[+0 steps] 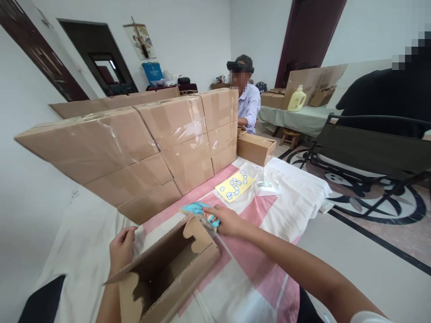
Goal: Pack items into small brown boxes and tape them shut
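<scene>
Currently, right hand [229, 220] has fingers closed around blue packet [195, 207], at far edge of box [191, 280]. Left hand [121, 247] hangs beyond raised flap, fingers partly curled; cannot tell whether it grips anything. Progress, as far as seen: box open, packet outside it, flap unfolded. Yellow card [235, 185] and white device [267, 188] lie beyond packet on cloth-covered table [256, 260].

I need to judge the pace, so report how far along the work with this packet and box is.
Looks done: the cardboard box is formed and open. In hand: the blue packet, held by the right hand near the box's far end; the left hand is beside the box. Apparently left: setting down the packet, not inside the box, and perhaps closing the open top.
</scene>
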`<state>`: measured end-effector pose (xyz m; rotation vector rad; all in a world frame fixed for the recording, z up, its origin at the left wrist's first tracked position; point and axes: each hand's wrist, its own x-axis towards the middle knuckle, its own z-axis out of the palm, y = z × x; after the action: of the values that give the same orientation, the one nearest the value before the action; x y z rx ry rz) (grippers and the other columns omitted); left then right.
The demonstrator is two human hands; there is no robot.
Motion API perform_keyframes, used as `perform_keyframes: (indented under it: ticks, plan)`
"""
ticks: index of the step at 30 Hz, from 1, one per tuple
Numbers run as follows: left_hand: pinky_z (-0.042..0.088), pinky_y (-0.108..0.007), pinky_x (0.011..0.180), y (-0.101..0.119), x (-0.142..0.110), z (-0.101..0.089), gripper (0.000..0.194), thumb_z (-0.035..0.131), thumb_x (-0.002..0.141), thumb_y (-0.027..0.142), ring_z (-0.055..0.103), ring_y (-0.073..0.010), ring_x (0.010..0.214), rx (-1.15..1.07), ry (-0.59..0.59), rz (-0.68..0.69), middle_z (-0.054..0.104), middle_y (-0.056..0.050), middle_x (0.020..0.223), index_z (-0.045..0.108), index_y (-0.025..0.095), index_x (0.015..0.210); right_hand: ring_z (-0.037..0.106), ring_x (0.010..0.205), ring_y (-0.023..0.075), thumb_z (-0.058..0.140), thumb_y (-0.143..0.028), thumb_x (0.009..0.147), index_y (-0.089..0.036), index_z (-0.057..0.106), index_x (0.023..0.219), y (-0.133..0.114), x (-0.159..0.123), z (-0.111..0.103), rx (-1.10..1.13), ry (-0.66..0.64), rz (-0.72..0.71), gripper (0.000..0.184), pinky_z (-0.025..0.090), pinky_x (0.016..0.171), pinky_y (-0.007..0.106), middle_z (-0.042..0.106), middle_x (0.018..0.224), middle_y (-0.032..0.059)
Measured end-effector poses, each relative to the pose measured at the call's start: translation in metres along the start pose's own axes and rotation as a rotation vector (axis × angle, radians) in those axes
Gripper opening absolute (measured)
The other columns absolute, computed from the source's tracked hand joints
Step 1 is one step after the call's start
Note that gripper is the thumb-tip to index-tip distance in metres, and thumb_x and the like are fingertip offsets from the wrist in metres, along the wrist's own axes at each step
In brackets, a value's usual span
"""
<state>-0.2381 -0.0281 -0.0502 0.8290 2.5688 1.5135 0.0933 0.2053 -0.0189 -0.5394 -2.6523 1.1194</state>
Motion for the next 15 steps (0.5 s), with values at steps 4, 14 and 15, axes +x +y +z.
perform_keyframes:
  ticks: [4, 14, 15]
  plan:
    - [0.041, -0.027, 0.060, 0.026, 0.001, -0.021, 0.022, 0.057, 0.078, 0.039, 0.047, -0.0129, 0.064, -0.181, 0.135, 0.051, 0.054, 0.002, 0.065, 0.059, 0.017, 0.074, 0.067, 0.088, 0.0235, 0.055, -0.014, 0.062, -0.018, 0.067, 0.127, 0.006, 0.011, -0.010, 0.621, 0.300, 0.246, 0.066, 0.055, 0.073, 0.031, 0.073, 0.105, 0.0074]
    - [0.055, -0.036, 0.082, 0.139, -0.057, -0.084, 0.085, 0.077, 0.060, 0.080, 0.065, -0.0256, 0.103, -0.365, 0.135, 0.486, 0.066, -0.007, 0.118, 0.056, 0.026, 0.122, 0.067, 0.108, 0.0280, 0.066, -0.023, 0.052, -0.021, 0.070, 0.109, -0.105, -0.004, -0.095, 0.976, 0.054, -0.127, 0.057, 0.055, 0.089, 0.038, 0.072, 0.114, 0.0069]
    - [0.056, -0.040, 0.088, 0.150, -0.068, -0.085, 0.096, 0.080, 0.055, 0.081, 0.063, -0.0300, 0.116, -0.387, 0.050, 0.550, 0.063, -0.009, 0.132, 0.050, 0.032, 0.132, 0.065, 0.114, 0.0275, 0.069, -0.023, 0.054, -0.022, 0.071, 0.113, -0.120, -0.004, -0.098, 0.957, -0.026, -0.214, 0.058, 0.053, 0.095, 0.038, 0.071, 0.119, 0.0059]
